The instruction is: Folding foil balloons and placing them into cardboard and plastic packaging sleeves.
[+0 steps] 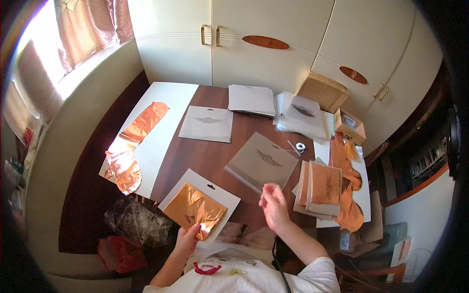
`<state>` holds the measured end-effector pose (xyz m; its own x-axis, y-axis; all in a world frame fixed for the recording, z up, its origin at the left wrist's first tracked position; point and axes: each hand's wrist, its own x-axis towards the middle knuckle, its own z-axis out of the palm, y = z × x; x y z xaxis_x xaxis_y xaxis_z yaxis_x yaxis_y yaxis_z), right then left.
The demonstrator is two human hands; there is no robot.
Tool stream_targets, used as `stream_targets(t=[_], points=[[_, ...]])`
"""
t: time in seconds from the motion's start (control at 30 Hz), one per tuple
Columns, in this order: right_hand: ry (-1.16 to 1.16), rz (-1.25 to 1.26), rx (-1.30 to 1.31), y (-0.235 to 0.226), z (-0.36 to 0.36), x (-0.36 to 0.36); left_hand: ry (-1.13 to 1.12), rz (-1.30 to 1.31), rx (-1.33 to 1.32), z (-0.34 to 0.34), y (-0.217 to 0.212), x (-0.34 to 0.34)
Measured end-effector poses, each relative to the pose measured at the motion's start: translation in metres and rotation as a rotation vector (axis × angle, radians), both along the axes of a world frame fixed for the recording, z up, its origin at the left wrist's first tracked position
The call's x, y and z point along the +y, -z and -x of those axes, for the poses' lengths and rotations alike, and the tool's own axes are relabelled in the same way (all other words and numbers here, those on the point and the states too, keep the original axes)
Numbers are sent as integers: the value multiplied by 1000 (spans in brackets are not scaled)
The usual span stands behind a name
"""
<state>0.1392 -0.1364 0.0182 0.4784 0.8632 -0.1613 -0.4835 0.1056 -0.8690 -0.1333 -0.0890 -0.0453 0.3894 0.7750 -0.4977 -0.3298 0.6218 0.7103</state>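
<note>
My left hand [187, 239] grips the lower edge of a folded copper foil balloon [193, 205] lying on a white card with a hang hole [225, 193], with the thumb on the foil. The two are tilted at the table's front edge. My right hand [274, 205] is raised in front of me, fingers loosely bent and apart, with nothing seen in it. Just beyond it lies a printed card in a clear sleeve [264, 160], turned at an angle on the table.
Unfolded copper foil balloons [146, 122] lie on a white board at left; others [349, 210] hang at right beside packed balloons [325, 185]. Farther back are a printed card [206, 123], a card stack [250, 100], clear sleeves [300, 117], a white ribbon roll [300, 146] and cardboard boxes [322, 90].
</note>
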Motion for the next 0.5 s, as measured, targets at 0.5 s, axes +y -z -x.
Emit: stream_targets(t=[0.5], points=[[-250,174,-1740,47,-59,54,-8,-102,-66,-9,-5,-3]])
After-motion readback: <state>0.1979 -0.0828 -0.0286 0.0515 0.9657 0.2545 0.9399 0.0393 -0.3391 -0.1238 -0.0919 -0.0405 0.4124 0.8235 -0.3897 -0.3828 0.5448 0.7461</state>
